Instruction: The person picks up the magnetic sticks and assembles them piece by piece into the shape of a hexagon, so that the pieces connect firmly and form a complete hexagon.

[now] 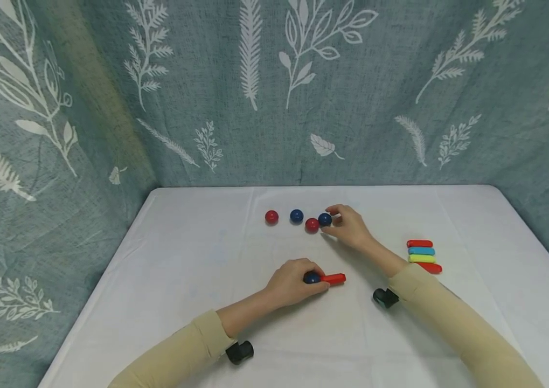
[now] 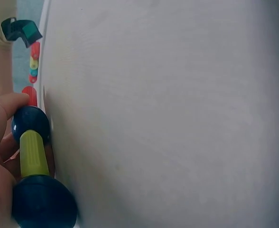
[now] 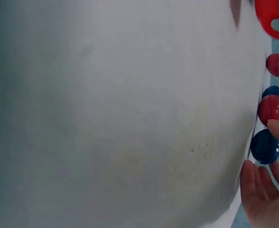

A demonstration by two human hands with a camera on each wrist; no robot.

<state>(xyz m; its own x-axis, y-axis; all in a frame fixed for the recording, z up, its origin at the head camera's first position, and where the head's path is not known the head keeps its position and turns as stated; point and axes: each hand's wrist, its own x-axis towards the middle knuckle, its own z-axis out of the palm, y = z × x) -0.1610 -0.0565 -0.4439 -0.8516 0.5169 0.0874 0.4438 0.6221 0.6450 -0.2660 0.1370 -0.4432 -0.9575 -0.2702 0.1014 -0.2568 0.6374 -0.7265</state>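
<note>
My left hand [image 1: 296, 283] grips a joined toy piece low over the table. Its parts are a large blue ball [image 2: 44, 202], a yellow-green stick [image 2: 32, 154], another blue ball [image 2: 31, 123] and a red stick [image 1: 334, 279] pointing right. The thumb lies along the red stick. Farther back, my right hand [image 1: 350, 227] has its fingers spread around a loose blue ball [image 3: 266, 147], thumb and fingertips right at its sides. Close against that ball sits a red ball [image 1: 311, 225].
To the left along the back are a blue ball [image 1: 296, 216] and a red ball [image 1: 271, 217]. At the right, a blue stick [image 1: 421, 251], a yellow stick [image 1: 422, 258] and two red sticks [image 1: 419, 244] lie in a row. A patterned curtain [image 1: 274, 134] hangs behind the white table [image 1: 196, 242].
</note>
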